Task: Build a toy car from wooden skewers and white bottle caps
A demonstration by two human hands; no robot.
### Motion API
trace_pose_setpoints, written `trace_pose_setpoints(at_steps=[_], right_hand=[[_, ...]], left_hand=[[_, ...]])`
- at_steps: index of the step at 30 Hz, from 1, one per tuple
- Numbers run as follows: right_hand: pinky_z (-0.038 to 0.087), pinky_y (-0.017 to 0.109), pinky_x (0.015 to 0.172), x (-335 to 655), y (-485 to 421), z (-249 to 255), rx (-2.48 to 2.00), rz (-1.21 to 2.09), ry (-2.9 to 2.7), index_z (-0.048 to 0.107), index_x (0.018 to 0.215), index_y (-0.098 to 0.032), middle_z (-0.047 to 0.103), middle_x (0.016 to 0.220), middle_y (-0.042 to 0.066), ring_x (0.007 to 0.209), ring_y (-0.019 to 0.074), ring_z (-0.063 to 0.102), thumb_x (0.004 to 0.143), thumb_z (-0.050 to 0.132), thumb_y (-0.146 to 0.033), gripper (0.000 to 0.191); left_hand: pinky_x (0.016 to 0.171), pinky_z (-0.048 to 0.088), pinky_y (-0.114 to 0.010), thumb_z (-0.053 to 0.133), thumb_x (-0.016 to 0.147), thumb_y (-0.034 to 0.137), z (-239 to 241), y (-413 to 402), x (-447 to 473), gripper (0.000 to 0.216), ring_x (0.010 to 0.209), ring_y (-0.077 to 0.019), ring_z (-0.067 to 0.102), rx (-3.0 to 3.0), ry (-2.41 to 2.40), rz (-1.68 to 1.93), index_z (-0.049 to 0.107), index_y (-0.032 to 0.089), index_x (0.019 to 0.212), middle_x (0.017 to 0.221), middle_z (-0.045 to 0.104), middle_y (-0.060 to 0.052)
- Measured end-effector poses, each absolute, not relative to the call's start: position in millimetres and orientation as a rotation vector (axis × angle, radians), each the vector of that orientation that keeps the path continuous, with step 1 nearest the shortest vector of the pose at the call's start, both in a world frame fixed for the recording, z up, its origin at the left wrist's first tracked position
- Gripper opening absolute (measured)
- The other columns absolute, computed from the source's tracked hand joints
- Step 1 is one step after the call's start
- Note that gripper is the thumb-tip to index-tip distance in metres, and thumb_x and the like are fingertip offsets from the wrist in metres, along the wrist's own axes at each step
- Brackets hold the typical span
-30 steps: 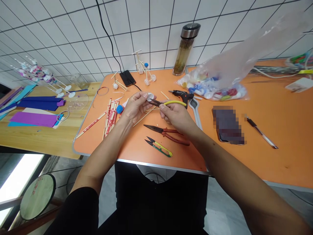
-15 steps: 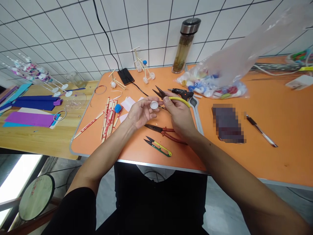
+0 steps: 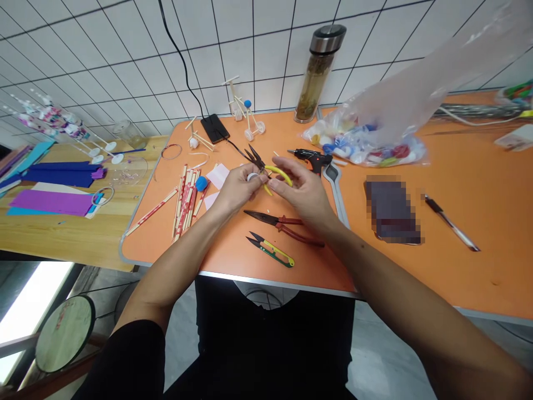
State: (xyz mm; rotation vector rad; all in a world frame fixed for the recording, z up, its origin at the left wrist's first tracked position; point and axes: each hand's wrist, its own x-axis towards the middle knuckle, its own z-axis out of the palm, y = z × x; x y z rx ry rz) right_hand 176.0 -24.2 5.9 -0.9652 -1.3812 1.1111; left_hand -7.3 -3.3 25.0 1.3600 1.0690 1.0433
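Here, left hand [image 3: 238, 190] pinching white cap [image 3: 251, 176]; right hand [image 3: 307, 193] at yellow-handled pliers [image 3: 259, 162], grip unclear.

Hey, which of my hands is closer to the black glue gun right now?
Right. The right hand is just on your side of the glue gun; the left hand is farther away, to its left.

No word, brand or number can be read. Red marks on the round stool [image 3: 65, 341] and the patterned sticks [image 3: 186, 203] are too small to decipher.
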Motion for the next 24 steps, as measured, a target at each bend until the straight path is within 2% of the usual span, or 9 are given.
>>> trace_pose_setpoints(at_steps=[3, 5, 9, 13, 17, 21, 24], right_hand=[[0.066, 0.042, 0.09, 187.5, -16.7, 5.6, -1.019, 1.063, -1.484, 0.075, 0.147, -0.023, 0.081, 0.107, 0.007, 0.092, 0.023, 0.076, 0.097, 0.084, -0.056, 0.06], [0.063, 0.041, 0.084, 190.4, -14.1, 3.8, -1.052, 0.897, -1.608, 0.073, 0.147, -0.021, 0.079, 0.1, 0.005, 0.084, 0.0219, 0.073, 0.104, 0.073, -0.045, 0.049], [0.062, 0.045, 0.093, 189.5, -14.0, -1.7, -1.052, 0.482, -1.81, 0.07, 0.139, -0.022, 0.079, 0.106, 0.009, 0.099, 0.028, 0.076, 0.105, 0.058, -0.027, 0.036], [0.061, 0.043, 0.087, 187.9, -17.9, -2.1, -1.069, 0.339, -1.892, 0.061, 0.142, -0.023, 0.077, 0.114, 0.011, 0.102, 0.0293, 0.075, 0.108, 0.051, -0.022, 0.036], [0.059, 0.042, 0.088, 189.7, -22.6, 2.3, -1.048, 0.218, -2.034, 0.061, 0.147, -0.022, 0.074, 0.129, 0.015, 0.114, 0.0309, 0.074, 0.108, 0.05, -0.017, 0.041], [0.058, 0.039, 0.084, 192.4, -24.7, 3.1, -1.066, 0.142, -2.173, 0.067, 0.149, -0.025, 0.07, 0.12, 0.013, 0.107, 0.0292, 0.071, 0.111, 0.05, -0.017, 0.042], [0.058, 0.04, 0.085, 193.6, -22.8, 1.7, -1.052, 0.186, -2.134, 0.072, 0.143, -0.025, 0.07, 0.117, 0.013, 0.104, 0.0286, 0.07, 0.112, 0.049, -0.02, 0.038]], left_hand=[[0.056, 0.028, -0.028, 0.078, 0.089, 0.037, 29.5, -0.9, -15.4, 0.025, 0.056, -0.0106, 0.041, 1.554, 1.132, 0.966, 0.06, 0.022, 0.08, 0.062, 0.051, 0.006], [0.06, 0.028, -0.029, 0.076, 0.089, 0.034, 30.6, -2.1, -14.8, 0.023, 0.061, -0.0112, 0.04, 1.668, 1.126, 0.908, 0.059, 0.022, 0.078, 0.066, 0.05, 0.005], [0.061, 0.026, -0.029, 0.079, 0.087, 0.037, 31.0, -6.3, -8.8, 0.024, 0.061, -0.0112, 0.036, 1.656, 1.062, 0.833, 0.061, 0.022, 0.08, 0.064, 0.045, 0.007], [0.058, 0.023, -0.029, 0.085, 0.084, 0.043, 33.3, -9.0, -7.2, 0.03, 0.056, -0.0101, 0.036, 1.537, 1.033, 0.809, 0.066, 0.021, 0.08, 0.059, 0.045, 0.008], [0.054, 0.024, -0.028, 0.09, 0.08, 0.041, 34.9, -10.7, -8.3, 0.029, 0.053, -0.0085, 0.037, 1.48, 1.05, 0.81, 0.07, 0.02, 0.079, 0.057, 0.048, 0.007], [0.05, 0.025, -0.026, 0.093, 0.08, 0.037, 33.5, -10.6, -9.1, 0.035, 0.049, -0.0068, 0.038, 1.419, 1.023, 0.782, 0.065, 0.019, 0.069, 0.056, 0.047, 0.007], [0.05, 0.035, -0.023, 0.09, 0.087, 0.028, 36.8, -8.6, -9.5, 0.026, 0.051, -0.007, 0.045, 1.289, 0.944, 0.805, 0.071, 0.017, 0.073, 0.059, 0.053, 0.004]])
